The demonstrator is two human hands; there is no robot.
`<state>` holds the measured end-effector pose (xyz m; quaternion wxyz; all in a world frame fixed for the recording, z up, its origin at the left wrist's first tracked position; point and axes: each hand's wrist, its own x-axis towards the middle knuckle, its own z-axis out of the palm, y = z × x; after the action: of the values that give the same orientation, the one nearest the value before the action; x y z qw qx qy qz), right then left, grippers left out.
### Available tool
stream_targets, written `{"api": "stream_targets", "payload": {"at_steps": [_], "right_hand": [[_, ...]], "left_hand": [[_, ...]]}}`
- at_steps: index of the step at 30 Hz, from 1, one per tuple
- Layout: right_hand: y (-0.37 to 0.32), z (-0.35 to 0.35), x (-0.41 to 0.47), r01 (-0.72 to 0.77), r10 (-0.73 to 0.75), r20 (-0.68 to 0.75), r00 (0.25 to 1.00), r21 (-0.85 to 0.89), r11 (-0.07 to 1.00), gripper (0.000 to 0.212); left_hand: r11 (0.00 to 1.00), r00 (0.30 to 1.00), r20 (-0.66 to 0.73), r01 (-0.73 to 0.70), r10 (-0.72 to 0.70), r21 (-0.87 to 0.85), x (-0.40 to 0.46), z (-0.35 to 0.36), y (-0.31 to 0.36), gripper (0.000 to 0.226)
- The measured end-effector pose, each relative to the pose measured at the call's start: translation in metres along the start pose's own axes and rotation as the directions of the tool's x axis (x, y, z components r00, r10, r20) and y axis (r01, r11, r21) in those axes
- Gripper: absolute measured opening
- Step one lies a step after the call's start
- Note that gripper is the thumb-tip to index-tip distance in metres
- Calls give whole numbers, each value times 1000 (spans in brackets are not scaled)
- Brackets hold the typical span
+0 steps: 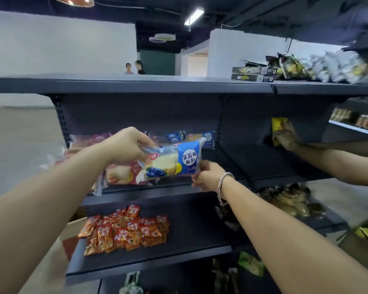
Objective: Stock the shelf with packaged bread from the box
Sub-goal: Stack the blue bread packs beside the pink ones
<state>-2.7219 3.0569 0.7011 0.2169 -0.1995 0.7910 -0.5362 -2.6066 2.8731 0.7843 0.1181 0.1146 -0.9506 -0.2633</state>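
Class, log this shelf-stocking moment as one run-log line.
stage: placing | left hand: grips blueberry bread pack | right hand: pinches its right end | pack: over middle shelf | other bread packs: shelved

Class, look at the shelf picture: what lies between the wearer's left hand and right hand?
In the head view, the blue blueberry bread packet spans the gap, gripped by the left hand and the right hand at opposite ends.

Red snack packets (123,230) sit heaped on the lower tier, dark bags (289,200) just off to their right. Up top, silvery bags (336,67) lean beside two flat boxes (253,74). Far back, two people (134,67) stand by a white wall (62,43).
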Motion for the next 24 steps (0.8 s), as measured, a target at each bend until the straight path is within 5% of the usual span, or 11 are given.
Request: {"api": "stream_targets", "payload": {"at_steps": [7, 14, 17, 24], "right_hand": [[20, -57, 14, 28, -20, -139, 990, 56, 998, 5], [23, -105, 69, -36, 69, -230, 971, 144, 989, 9], [18, -123, 97, -96, 151, -210, 966, 247, 964, 14], [23, -151, 160, -98, 131, -234, 963, 148, 984, 30]], "left_hand": [[980, 997, 74, 29, -15, -197, 48, 39, 17, 34], [960, 999, 48, 38, -26, -278, 130, 71, 30, 40], [971, 999, 24, -21, 28, -238, 168, 79, 33, 44], [998, 997, -43, -66, 67, 20, 239, 99, 24, 45]]}}
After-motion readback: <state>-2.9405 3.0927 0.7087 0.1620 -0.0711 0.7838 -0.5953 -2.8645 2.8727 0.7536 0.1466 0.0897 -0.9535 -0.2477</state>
